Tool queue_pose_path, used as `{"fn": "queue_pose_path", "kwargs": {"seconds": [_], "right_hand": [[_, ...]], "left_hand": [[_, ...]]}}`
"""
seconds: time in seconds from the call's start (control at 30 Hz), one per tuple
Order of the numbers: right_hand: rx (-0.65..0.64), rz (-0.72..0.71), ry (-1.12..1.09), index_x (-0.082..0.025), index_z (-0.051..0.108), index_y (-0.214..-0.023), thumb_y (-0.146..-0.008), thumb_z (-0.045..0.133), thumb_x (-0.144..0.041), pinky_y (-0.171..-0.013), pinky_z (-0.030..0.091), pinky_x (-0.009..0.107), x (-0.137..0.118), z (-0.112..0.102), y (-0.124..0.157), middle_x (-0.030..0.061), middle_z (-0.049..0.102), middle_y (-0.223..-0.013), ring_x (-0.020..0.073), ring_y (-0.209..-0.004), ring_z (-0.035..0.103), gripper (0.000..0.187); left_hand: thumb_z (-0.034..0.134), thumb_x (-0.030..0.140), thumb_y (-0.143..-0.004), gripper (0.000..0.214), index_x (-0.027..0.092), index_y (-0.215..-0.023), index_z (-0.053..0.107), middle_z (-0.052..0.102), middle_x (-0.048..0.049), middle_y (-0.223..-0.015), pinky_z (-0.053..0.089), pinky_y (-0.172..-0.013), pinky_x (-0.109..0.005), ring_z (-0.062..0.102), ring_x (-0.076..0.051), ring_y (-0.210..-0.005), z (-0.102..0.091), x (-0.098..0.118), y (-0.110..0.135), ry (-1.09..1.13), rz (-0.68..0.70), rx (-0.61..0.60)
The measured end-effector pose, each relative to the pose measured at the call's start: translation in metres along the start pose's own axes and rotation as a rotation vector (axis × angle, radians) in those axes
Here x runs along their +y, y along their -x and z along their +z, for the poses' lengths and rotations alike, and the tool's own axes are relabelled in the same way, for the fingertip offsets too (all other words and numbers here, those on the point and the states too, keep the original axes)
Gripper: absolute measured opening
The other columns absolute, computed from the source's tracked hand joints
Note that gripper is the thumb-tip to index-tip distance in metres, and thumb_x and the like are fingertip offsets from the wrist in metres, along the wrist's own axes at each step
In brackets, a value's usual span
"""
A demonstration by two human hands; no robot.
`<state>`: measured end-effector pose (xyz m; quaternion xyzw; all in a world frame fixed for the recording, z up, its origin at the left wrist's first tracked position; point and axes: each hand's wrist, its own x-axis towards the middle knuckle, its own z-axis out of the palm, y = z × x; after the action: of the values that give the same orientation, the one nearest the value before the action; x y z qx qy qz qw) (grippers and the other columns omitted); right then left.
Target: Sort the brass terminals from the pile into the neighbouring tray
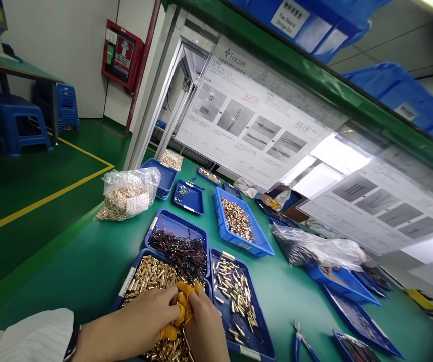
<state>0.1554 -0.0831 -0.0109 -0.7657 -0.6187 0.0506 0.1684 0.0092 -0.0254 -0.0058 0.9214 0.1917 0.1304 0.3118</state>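
My left hand (pixel 150 312) and my right hand (pixel 205 319) meet over a blue tray (pixel 129 284) heaped with small brass-coloured metal tubes (pixel 152 271). Yellow finger cots (pixel 182 304) cover several fingertips. Both hands are closed in a pinch, fingertips together; whatever sits between them is hidden. Just beyond lies a blue tray of thin black and red wires (pixel 180 249). To the right, another blue tray (pixel 261 327) holds brass tubes with dark wires attached (pixel 235 286).
A blue bin (pixel 265 246) of metal tubes stands farther back. At left is a plastic bag of tubes (pixel 127 198). Blue-handled pliers (pixel 299 342) lie at the lower right, near more trays (pixel 367 322). Instruction sheets (pixel 246 115) hang ahead; a person (pixel 280 198) sits behind them.
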Motion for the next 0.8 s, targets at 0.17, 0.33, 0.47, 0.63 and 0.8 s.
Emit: {"fn": "queue_pose_path", "kwargs": {"seconds": [0.17, 0.33, 0.47, 0.63, 0.8], "right_hand": [[0.037, 0.009, -0.094, -0.017, 0.056, -0.064, -0.074, 0.043, -0.006, -0.052, 0.044, 0.030, 0.006, 0.000, -0.001, 0.0099, 0.063, -0.068, 0.0246, -0.060, 0.061, 0.020], [0.066, 0.001, -0.477, -0.017, 0.055, -0.086, -0.083, 0.045, -0.023, -0.058, 0.050, 0.024, 0.015, 0.001, 0.008, 0.0062, 0.065, -0.075, 0.0180, -0.066, 0.064, 0.013], [0.203, 0.160, -0.994, -0.021, 0.052, -0.095, -0.075, 0.061, -0.032, -0.055, 0.052, 0.024, 0.006, 0.008, 0.016, -0.0009, 0.066, -0.068, 0.0148, -0.053, 0.064, 0.026], [0.149, 0.286, -1.086, -0.018, 0.059, -0.073, -0.064, 0.073, -0.036, -0.049, 0.049, 0.021, -0.008, 0.011, 0.018, 0.0007, 0.068, -0.060, 0.0159, -0.054, 0.066, 0.024], [0.017, 0.287, -1.091, -0.017, 0.055, -0.071, -0.068, 0.068, -0.044, -0.040, 0.042, 0.018, -0.014, 0.005, 0.018, -0.0030, 0.061, -0.043, 0.0117, -0.036, 0.058, 0.030]], "left_hand": [[0.041, -0.005, -0.068, 0.027, 0.018, -0.072, 0.054, 0.055, -0.0015, -0.085, 0.041, -0.063, -0.021, 0.054, -0.016, -0.074, 0.004, -0.008, -0.006, 0.161, -0.144, 0.095], [0.039, 0.004, -0.075, 0.025, 0.018, -0.080, 0.060, 0.059, -0.0016, -0.085, 0.041, -0.071, -0.025, 0.054, -0.017, -0.081, -0.002, -0.008, -0.013, 0.412, -0.250, 0.275], [0.039, 0.006, -0.074, 0.027, 0.019, -0.080, 0.062, 0.062, -0.0019, -0.083, 0.042, -0.071, -0.027, 0.055, -0.019, -0.080, -0.008, -0.006, -0.013, 0.448, -0.299, 0.274], [0.041, 0.012, -0.080, 0.022, 0.021, -0.087, 0.060, 0.062, -0.0014, -0.092, 0.041, -0.077, -0.026, 0.054, -0.018, -0.088, -0.008, -0.004, -0.007, 0.507, -0.206, 0.178], [0.045, 0.015, -0.081, 0.014, 0.020, -0.087, 0.057, 0.060, -0.0013, -0.091, 0.040, -0.075, -0.027, 0.053, -0.019, -0.088, -0.006, -0.004, -0.006, 0.498, -0.269, 0.127]]}}
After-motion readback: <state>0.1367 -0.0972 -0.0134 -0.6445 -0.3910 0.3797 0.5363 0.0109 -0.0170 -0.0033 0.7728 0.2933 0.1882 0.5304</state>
